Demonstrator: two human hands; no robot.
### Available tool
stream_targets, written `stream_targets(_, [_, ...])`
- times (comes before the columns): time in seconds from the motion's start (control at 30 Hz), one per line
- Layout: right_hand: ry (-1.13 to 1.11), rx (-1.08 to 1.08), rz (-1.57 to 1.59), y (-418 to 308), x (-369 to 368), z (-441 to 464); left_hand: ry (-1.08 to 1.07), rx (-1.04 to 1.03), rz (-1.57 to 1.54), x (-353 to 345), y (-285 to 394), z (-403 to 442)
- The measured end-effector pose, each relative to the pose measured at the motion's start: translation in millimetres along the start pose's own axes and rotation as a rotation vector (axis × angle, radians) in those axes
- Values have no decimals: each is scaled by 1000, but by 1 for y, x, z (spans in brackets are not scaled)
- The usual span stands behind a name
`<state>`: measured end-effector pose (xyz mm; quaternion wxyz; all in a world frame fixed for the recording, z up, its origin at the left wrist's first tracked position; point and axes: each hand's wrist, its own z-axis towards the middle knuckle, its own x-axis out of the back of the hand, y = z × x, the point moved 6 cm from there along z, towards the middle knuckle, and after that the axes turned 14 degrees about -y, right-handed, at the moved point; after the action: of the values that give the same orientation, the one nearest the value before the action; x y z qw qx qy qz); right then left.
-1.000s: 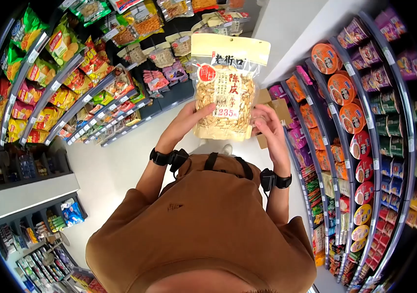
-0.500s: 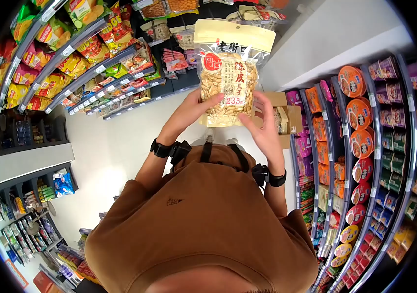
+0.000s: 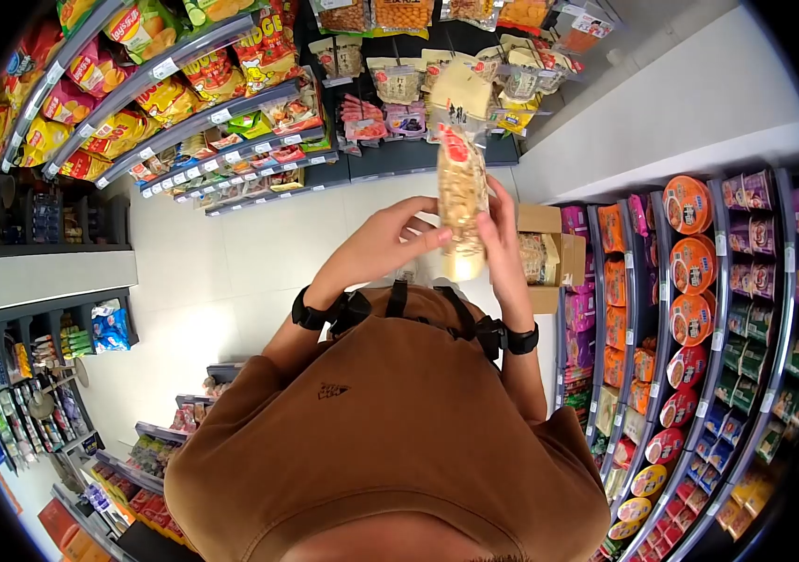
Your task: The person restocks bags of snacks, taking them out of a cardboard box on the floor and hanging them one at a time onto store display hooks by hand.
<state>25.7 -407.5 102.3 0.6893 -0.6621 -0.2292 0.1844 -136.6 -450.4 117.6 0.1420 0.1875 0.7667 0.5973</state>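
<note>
A clear and cream bag of seeds [image 3: 461, 187] is upright in front of my chest, turned nearly edge-on and slightly blurred. Its cream top leans toward the hanging packets behind it. On the bag's left side, my left hand [image 3: 383, 245] has its thumb and fingers against the lower edge. My right hand [image 3: 503, 234] grips the other side, thumb on the near face and fingers behind. Most of the printed front is turned out of sight.
Chip bags fill curved shelves [image 3: 184, 49] at upper left, and packets [image 3: 398, 81] hang ahead. An open cardboard box [image 3: 570, 260] stands on the floor at right, beside shelves of instant noodle bowls [image 3: 690, 265]. Pale floor tiles [image 3: 184, 253] lie to the left.
The bag has turned from facing me to nearly edge-on, and sits slightly lower and to the right. Both hands have shifted with it. The view has also shifted, showing more of the hanging packets.
</note>
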Motion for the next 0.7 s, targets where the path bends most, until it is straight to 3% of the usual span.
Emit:
stream_targets(0.07, [-6,3,131,3,0,2,-10,-125,48,-4,11,-2])
stream_targets(0.13, [-31,-46,546,15,0,-2,-47,-199,7,-3,15,0])
stream_targets(0.2, [-2,-100,609,28,3,-7,-179,-257,-115,-4,17,4])
stream_targets(0.27, [-215,75,1167,28,-6,-6,-187,-263,-170,3,15,8])
stream_targets(0.3, [-33,-41,1177,44,-4,-6,-191,-268,-224,7,13,10])
stream_targets(0.33, [-30,-40,1175,46,-3,-4,-195,-269,-225,11,10,13])
stream_targets(0.4, [-203,-118,1055,40,-16,2,-31,-249,-169,28,2,17])
stream_targets(0.5, [-217,-120,1209,24,-25,0,54,-228,-196,39,-7,19])
stream_targets(0.7, [-247,-66,1206,27,-35,-6,-76,-241,-240,24,-5,15])
